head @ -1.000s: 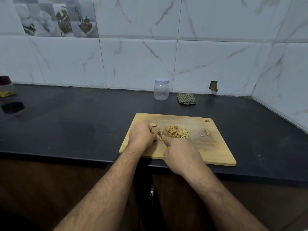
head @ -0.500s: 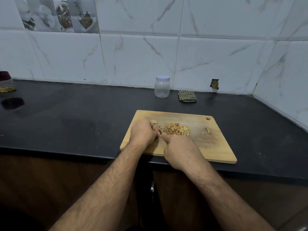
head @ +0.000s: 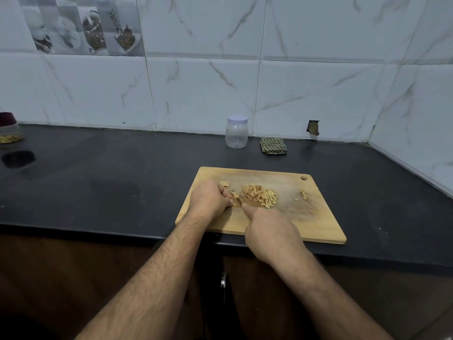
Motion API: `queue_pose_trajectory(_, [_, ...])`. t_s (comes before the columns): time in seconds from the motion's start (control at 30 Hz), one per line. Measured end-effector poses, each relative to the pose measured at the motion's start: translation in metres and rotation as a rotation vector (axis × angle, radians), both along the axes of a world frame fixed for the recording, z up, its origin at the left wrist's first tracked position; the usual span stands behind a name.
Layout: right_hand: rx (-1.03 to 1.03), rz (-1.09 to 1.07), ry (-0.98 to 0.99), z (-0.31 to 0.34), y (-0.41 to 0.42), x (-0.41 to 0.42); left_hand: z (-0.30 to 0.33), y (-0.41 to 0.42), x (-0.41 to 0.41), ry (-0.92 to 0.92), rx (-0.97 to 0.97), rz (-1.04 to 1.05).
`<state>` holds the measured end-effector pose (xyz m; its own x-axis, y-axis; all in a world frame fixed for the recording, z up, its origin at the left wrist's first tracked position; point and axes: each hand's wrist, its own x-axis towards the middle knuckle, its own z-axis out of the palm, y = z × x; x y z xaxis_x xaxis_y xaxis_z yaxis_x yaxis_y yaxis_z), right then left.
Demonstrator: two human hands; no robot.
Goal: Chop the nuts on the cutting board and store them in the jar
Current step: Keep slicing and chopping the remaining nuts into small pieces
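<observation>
Both hands barely shifted since a second ago: left hand (head: 210, 200) pinned a nut beside the knife (head: 238, 201) gripped by right hand (head: 269, 233); slicing continued, jar (head: 236, 131) untouched.

Both hands (head: 210, 197) on cutting board (head: 313, 217), slivered nuts (head: 259, 198) piled (jar (head: 236, 132) lidded).

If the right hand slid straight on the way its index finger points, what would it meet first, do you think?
Probably the left hand: the right hand points up-left along the knife at the nut piece beside those fingers. Depth is unclear.
</observation>
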<state>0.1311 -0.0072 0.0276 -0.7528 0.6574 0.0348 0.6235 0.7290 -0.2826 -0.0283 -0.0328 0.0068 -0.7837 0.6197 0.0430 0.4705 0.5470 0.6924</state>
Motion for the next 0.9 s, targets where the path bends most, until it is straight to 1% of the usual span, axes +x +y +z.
queue_pose_trajectory(0.2, [-0.042, 0.011, 0.063, 0.0016, 0.0027, -0.0056, 0.0003, 0.0001, -0.0027, -0.027, 0.005, 0.0])
queue_pose_trajectory(0.33, [-0.067, 0.022, 0.091, -0.0009, 0.0022, -0.009, -0.0009, 0.0009, -0.0021, -0.007, 0.013, 0.003])
queue_pose_trajectory(0.5, [-0.053, 0.022, 0.079, -0.003, 0.0024, -0.011, -0.0052, 0.0007, -0.0019, 0.026, 0.021, -0.001])
queue_pose_trajectory(0.9, [-0.063, 0.018, 0.074, -0.0027, 0.0029, -0.0095, -0.0061, 0.0001, -0.0024, 0.036, 0.038, -0.019])
